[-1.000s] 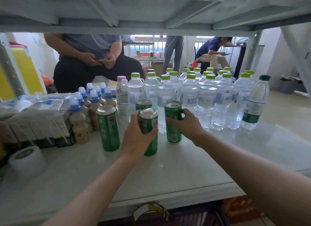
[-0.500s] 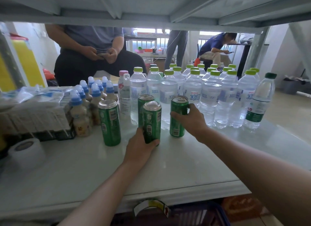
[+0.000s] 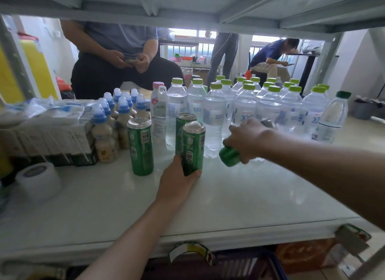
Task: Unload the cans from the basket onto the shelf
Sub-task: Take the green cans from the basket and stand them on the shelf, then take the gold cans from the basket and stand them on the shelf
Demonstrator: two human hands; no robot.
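Left hand [image 3: 177,186] grips an upright can [image 3: 193,147] at centre frame; right hand [image 3: 249,140] holds a tilted can [image 3: 229,156], with water bottles [image 3: 245,111] crowding just behind.

Two bare forearms enter frame, one from 6 o'clock, one from 3 o'clock. No sleeves, watch, rings or gloves visible. Left hand [image 3: 177,181] and right hand [image 3: 248,140] bare, short nails; right hand slightly motion-blurred.
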